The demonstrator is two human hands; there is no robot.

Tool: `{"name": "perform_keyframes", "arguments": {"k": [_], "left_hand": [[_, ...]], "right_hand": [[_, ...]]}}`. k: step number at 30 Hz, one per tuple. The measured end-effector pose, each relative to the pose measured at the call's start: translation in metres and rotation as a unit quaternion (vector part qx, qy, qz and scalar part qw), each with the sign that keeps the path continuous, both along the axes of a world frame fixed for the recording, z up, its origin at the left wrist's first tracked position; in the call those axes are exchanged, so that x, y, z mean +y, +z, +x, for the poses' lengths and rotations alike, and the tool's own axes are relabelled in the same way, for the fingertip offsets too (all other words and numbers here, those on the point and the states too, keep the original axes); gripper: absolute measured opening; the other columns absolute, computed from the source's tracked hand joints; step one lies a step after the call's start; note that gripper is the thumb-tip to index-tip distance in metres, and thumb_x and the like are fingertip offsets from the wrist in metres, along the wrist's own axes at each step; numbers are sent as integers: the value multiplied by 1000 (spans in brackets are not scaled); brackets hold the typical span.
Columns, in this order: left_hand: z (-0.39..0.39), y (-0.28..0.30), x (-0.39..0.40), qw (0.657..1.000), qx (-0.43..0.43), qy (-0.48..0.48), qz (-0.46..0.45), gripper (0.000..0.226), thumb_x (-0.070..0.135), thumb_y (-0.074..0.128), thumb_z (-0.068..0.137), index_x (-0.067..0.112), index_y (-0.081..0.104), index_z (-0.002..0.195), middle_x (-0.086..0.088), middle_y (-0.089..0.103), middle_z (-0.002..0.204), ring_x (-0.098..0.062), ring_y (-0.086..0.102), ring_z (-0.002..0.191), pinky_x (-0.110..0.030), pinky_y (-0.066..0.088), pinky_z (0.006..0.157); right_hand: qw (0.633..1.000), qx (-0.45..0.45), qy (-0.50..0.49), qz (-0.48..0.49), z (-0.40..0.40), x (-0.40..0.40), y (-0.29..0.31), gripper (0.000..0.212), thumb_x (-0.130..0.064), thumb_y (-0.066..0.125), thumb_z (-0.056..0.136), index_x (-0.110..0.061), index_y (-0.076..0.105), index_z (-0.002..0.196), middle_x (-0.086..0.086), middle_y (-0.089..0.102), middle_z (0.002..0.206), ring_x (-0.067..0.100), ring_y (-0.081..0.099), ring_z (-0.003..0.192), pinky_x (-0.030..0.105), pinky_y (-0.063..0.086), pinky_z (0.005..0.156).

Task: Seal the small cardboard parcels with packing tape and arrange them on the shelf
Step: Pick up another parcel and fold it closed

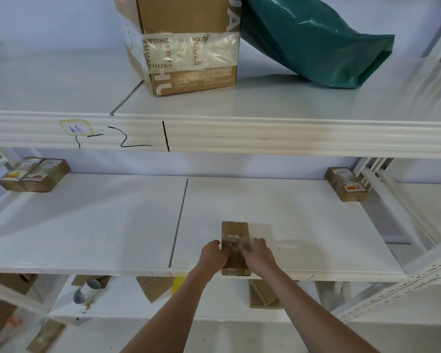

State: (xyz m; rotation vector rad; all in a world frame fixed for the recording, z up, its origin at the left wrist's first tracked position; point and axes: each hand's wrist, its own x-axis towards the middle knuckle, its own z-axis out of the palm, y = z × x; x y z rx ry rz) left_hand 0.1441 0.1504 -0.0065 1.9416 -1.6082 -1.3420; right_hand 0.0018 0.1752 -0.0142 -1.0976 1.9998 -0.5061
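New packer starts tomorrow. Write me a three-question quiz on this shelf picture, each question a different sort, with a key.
1. True or false: both hands grip the parcel at the front edge of the middle shelf.
2. What stands beside the large taped box on the upper shelf?
A. a green plastic bag
B. a roll of tape
C. a stack of labels
3. Fill in: the far left corner of the middle shelf holds ___ labelled parcels side by side.

Key
1. True: left hand and right hand hold its sides.
2. A: the green bag.
3. Two.
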Motion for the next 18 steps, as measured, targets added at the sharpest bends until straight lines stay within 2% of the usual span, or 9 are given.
{"name": "perform_keyframes", "arguments": {"k": [1, 3, 5, 6, 9, 11, 12, 15, 18], "left_hand": [[4, 2, -2, 999, -10, 23, -25, 44, 36, 49, 104, 11, 52, 141, -9, 62, 134, -22, 61, 114, -26, 48, 88], [19, 8, -5, 991, -34, 104, -76, 33, 33, 51, 102, 9, 64, 120, -6, 69, 113, -19, 64, 95, -29, 49, 81], [40, 8, -3, 977, -49, 190, -78, 29, 28, 48, 100, 4, 64, 98, -6, 66, 90, -19, 59, 76, -31, 46, 74], [52, 6, -1, 972, -50, 220, -64, 29, 28, 47, 99, 3, 62, 95, -8, 65, 88, -22, 59, 75, -33, 45, 74], [82, -3, 9, 961, -50, 271, -27, 34, 31, 49, 98, 1, 63, 105, -16, 69, 103, -34, 63, 95, -35, 48, 81], [94, -7, 17, 957, -52, 285, -6, 36, 32, 49, 100, -1, 63, 110, -17, 69, 109, -34, 62, 98, -32, 42, 80], [98, -9, 21, 957, -51, 284, 8, 36, 31, 49, 101, -1, 62, 111, -18, 68, 110, -33, 60, 95, -31, 40, 79], [106, -18, 26, 958, -41, 280, 37, 31, 28, 49, 99, 0, 60, 107, -14, 66, 97, -25, 53, 76, -31, 51, 77], [110, -21, 28, 957, -48, 276, 78, 19, 20, 50, 98, 3, 57, 103, -5, 48, 77, -15, 43, 64, -28, 47, 60]], "right_hand": [[999, 18, -20, -17, 2, -1, 3, 61, -43, 55, 100, -12, 31, 147, 14, 50, 140, 33, 54, 124, 39, 54, 92], [996, 29, -55, -56, 8, -2, 12, 52, -32, 56, 101, -11, 35, 143, 17, 47, 139, 35, 51, 127, 41, 48, 99], [994, 28, -76, -72, 9, -5, 16, 45, -23, 58, 99, -12, 40, 138, 16, 48, 136, 35, 51, 125, 40, 48, 97], [993, 33, -82, -79, 8, -6, 16, 43, -19, 59, 97, -11, 42, 137, 16, 49, 134, 34, 52, 123, 38, 48, 95], [990, 92, -72, -82, -1, -9, 12, 35, -16, 60, 98, -10, 49, 131, 15, 55, 128, 33, 57, 115, 38, 52, 89], [984, 161, -48, -62, -10, -12, 9, 29, -19, 57, 100, -9, 53, 127, 16, 57, 126, 33, 58, 113, 40, 53, 91], [981, 183, -39, -54, -14, -13, 7, 28, -21, 57, 101, -10, 54, 127, 16, 57, 124, 33, 57, 114, 41, 53, 90], [978, 206, -8, -38, -21, -17, 0, 25, -26, 57, 101, -16, 60, 124, 14, 56, 121, 32, 56, 112, 41, 54, 87], [980, 198, 1, -20, -24, -19, -7, 33, -23, 63, 97, -15, 56, 128, 14, 58, 122, 34, 59, 112, 44, 56, 90]]}}
